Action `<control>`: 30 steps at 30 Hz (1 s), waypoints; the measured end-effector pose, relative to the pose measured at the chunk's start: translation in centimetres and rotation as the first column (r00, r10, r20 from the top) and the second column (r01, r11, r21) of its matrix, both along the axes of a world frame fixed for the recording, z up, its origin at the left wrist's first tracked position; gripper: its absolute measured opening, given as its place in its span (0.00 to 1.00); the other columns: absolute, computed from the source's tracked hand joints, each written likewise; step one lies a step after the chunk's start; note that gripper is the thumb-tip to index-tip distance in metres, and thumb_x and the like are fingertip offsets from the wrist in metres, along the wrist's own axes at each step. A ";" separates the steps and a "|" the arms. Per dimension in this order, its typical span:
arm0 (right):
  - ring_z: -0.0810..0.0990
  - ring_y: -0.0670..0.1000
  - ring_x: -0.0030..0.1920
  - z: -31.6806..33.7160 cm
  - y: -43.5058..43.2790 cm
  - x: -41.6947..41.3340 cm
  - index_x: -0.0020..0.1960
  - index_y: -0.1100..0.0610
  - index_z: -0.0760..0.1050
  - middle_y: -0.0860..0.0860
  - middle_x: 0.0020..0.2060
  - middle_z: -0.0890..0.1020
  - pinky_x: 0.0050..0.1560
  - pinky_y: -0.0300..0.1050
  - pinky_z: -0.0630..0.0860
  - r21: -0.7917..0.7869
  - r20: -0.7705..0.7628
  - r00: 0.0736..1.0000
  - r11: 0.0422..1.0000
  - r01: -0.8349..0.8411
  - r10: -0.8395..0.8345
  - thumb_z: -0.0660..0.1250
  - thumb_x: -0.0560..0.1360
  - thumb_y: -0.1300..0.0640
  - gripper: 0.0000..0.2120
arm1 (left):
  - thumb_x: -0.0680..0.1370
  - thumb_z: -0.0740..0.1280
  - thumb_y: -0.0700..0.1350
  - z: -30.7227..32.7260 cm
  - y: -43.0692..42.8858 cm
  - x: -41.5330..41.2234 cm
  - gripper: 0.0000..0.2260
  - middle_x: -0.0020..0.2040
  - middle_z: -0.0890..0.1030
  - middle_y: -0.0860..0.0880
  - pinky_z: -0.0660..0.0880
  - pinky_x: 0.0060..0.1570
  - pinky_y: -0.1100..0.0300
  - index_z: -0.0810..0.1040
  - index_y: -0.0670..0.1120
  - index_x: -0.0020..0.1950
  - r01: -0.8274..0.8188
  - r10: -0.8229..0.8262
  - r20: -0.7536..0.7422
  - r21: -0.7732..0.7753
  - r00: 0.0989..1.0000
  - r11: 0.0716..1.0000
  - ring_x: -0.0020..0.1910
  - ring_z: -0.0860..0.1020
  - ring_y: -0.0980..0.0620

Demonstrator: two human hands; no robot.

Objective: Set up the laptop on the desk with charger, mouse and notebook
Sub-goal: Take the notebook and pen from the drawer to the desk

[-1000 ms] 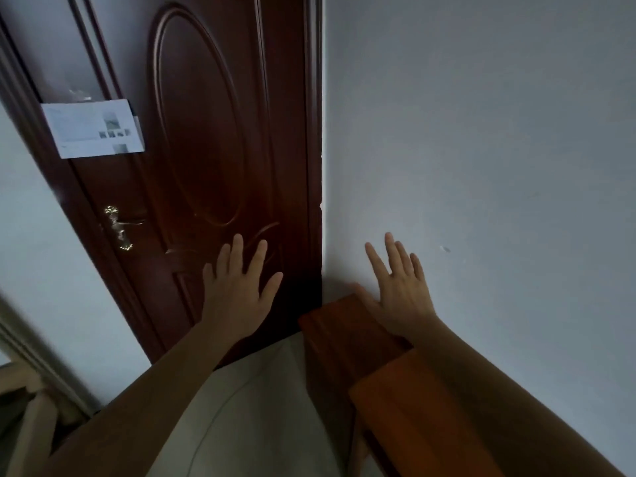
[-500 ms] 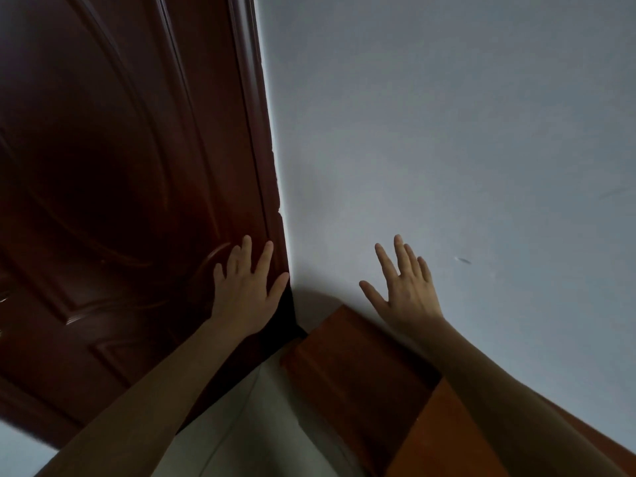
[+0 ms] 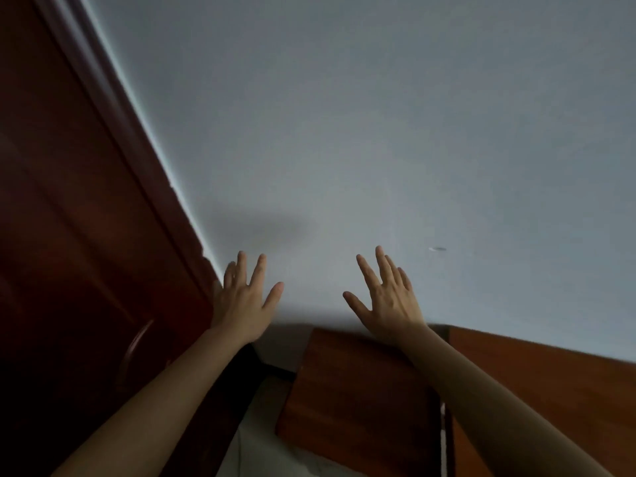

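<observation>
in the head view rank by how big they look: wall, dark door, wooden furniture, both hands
1. wall, most of the frame
2. dark door, cut off at the left
3. wooden furniture, cut off at the bottom
4. left hand and right hand: look alike, no ranking

Home interior, dark panelled wooden door [image 3: 86, 235], plain painted wall [image 3: 378, 115] (dim light), reddish wooden furniture [image 3: 354, 390]

Item, as we logged it: reddish-brown wooden surface [image 3: 361, 390], lower centre of frame; second wooden panel [image 3: 550, 390] adjoining, lower right; pale floor [image 3: 261, 442], bottom centre.
</observation>
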State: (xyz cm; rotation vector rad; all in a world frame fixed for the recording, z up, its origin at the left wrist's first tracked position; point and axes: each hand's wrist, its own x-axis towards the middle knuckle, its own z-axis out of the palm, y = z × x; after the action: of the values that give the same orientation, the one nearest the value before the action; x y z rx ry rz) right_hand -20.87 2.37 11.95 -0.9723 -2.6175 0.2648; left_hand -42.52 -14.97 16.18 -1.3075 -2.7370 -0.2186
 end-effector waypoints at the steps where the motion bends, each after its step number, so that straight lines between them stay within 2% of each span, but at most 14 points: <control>1: 0.45 0.57 0.81 -0.6 -0.5 0.5 0.82 0.45 0.42 0.56 0.82 0.43 0.79 0.56 0.47 -0.009 0.007 0.998 0.998 0.060 -0.059 0.46 0.79 0.30 0.37 | 0.80 0.48 0.66 -0.5 1.0 -0.7 0.32 0.81 0.47 0.42 0.55 0.73 0.38 0.49 0.54 0.81 0.047 -0.047 0.022 0.012 0.999 0.999 0.78 0.51 0.40; 4: 0.45 0.57 0.81 -2.2 -2.9 2.1 0.82 0.46 0.43 0.56 0.82 0.42 0.79 0.56 0.47 -0.045 0.068 0.967 0.967 0.250 -0.247 0.50 0.79 0.31 0.38 | 0.80 0.48 0.65 -2.0 2.6 -1.7 0.32 0.81 0.47 0.42 0.56 0.72 0.37 0.49 0.53 0.81 0.165 -0.168 0.087 0.039 0.982 0.986 0.78 0.52 0.40; 6: 0.47 0.58 0.81 -3.3 -6.1 3.1 0.82 0.47 0.45 0.57 0.82 0.44 0.79 0.56 0.49 -0.090 0.100 0.916 0.913 0.398 -0.390 0.53 0.79 0.31 0.39 | 0.80 0.47 0.66 -3.3 2.5 -2.0 0.31 0.81 0.46 0.42 0.57 0.72 0.37 0.48 0.55 0.81 0.290 -0.288 0.130 0.004 0.949 0.957 0.78 0.51 0.40; 8: 0.49 0.58 0.81 -4.4 -8.9 4.1 0.82 0.49 0.47 0.58 0.82 0.46 0.79 0.56 0.51 -0.120 0.128 0.880 0.874 0.472 -0.458 0.55 0.79 0.32 0.39 | 0.80 0.47 0.66 -4.9 2.0 -1.6 0.30 0.81 0.46 0.43 0.57 0.72 0.37 0.47 0.57 0.80 0.368 -0.359 0.154 -0.031 0.921 0.930 0.78 0.51 0.39; 12: 0.47 0.56 0.81 -7.1 -14.2 5.3 0.82 0.49 0.44 0.57 0.82 0.43 0.79 0.54 0.49 -0.172 0.248 0.825 0.815 0.553 -0.508 0.53 0.79 0.32 0.39 | 0.80 0.49 0.65 -9.0 0.2 -0.7 0.31 0.81 0.49 0.42 0.59 0.72 0.39 0.49 0.55 0.81 0.411 -0.379 0.282 -0.061 0.881 0.910 0.78 0.53 0.39; 15: 0.50 0.56 0.81 -9.5 -16.4 6.4 0.82 0.49 0.45 0.57 0.82 0.46 0.79 0.53 0.51 -0.197 0.242 0.806 0.786 0.586 -0.540 0.53 0.79 0.32 0.38 | 0.81 0.51 0.64 -12.8 -1.1 0.6 0.33 0.81 0.50 0.42 0.58 0.72 0.40 0.48 0.51 0.81 0.407 -0.354 0.389 -0.061 0.850 0.911 0.78 0.53 0.41; 19: 0.55 0.55 0.80 -15.3 -18.2 7.9 0.82 0.48 0.48 0.54 0.82 0.51 0.76 0.53 0.59 -0.322 0.246 0.776 0.706 0.630 -0.580 0.55 0.80 0.34 0.37 | 0.81 0.53 0.63 -19.6 -3.0 2.0 0.34 0.81 0.49 0.42 0.58 0.73 0.44 0.48 0.47 0.81 0.369 -0.278 0.501 -0.091 0.820 0.925 0.79 0.52 0.43; 24: 0.60 0.56 0.77 -26.8 -21.2 9.9 0.81 0.49 0.47 0.52 0.80 0.55 0.68 0.57 0.71 -0.542 0.297 0.702 0.491 0.682 -0.647 0.56 0.80 0.34 0.37 | 0.80 0.59 0.60 -30.3 -5.6 4.2 0.35 0.80 0.52 0.40 0.58 0.73 0.45 0.53 0.44 0.80 0.238 -0.199 0.527 -0.007 0.826 0.971 0.78 0.54 0.41; 27: 0.61 0.56 0.77 -33.4 -23.4 10.7 0.81 0.49 0.46 0.52 0.80 0.55 0.69 0.56 0.69 -0.623 0.315 0.705 0.422 0.659 -0.635 0.55 0.80 0.34 0.37 | 0.79 0.63 0.58 -36.2 -7.6 5.6 0.37 0.79 0.51 0.37 0.58 0.72 0.43 0.53 0.41 0.80 0.093 -0.110 0.532 0.058 0.840 0.994 0.77 0.54 0.38; 30: 0.58 0.57 0.78 -38.3 -24.7 11.0 0.81 0.51 0.46 0.52 0.80 0.53 0.72 0.56 0.65 -0.702 0.283 0.715 0.369 0.609 -0.639 0.56 0.80 0.34 0.39 | 0.78 0.65 0.59 -40.9 -8.6 6.4 0.40 0.79 0.49 0.38 0.58 0.73 0.46 0.49 0.41 0.80 -0.139 0.004 0.632 0.165 0.775 0.976 0.77 0.52 0.39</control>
State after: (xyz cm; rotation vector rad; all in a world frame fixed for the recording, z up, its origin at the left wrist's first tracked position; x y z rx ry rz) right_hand -9.84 -22.30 -26.30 -2.1266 -1.7994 1.2277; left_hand -36.08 -23.58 -24.70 -1.2313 -3.1541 -1.0893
